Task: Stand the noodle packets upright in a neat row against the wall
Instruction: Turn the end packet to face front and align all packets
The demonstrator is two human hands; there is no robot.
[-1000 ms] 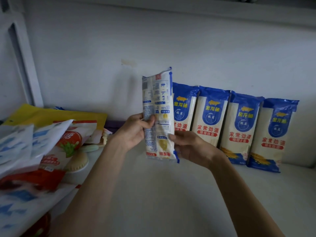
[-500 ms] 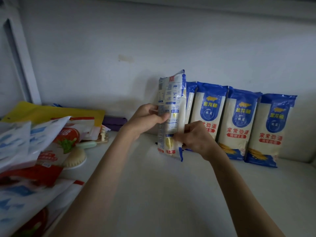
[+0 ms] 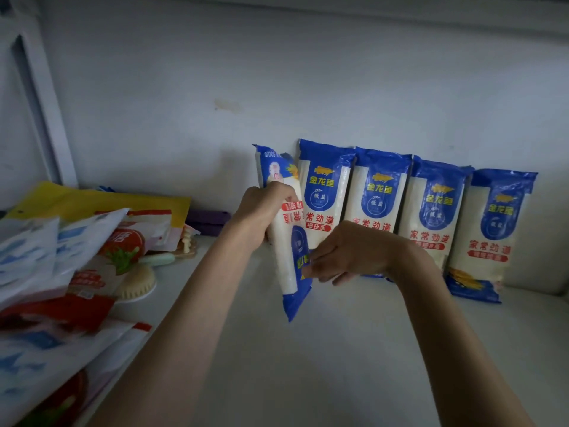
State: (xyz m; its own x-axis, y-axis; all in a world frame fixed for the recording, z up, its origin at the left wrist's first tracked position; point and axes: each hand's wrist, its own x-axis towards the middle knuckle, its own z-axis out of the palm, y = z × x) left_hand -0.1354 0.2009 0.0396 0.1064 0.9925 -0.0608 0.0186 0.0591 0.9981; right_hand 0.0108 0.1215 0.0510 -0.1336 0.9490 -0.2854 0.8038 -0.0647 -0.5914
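Observation:
Several blue-and-white noodle packets [image 3: 377,204] stand upright in a row, leaning on the white wall [image 3: 308,87]. At the row's left end I hold one more noodle packet [image 3: 286,260], upside down and tilted, its lower end out toward me. My left hand [image 3: 261,214] grips its upper left side. My right hand [image 3: 345,254] pinches its lower right edge and hides the bottoms of the two packets behind it.
A heap of snack bags and wrappers [image 3: 70,257] covers the shelf's left side, with a purple item [image 3: 209,220] behind it by the wall. A white upright post [image 3: 43,103] stands at the far left. The white shelf surface [image 3: 323,365] stretches toward me.
The held packet has turned from showing its back label to its front and has moved down and back beside the row's leftmost packet. Both hands followed it.

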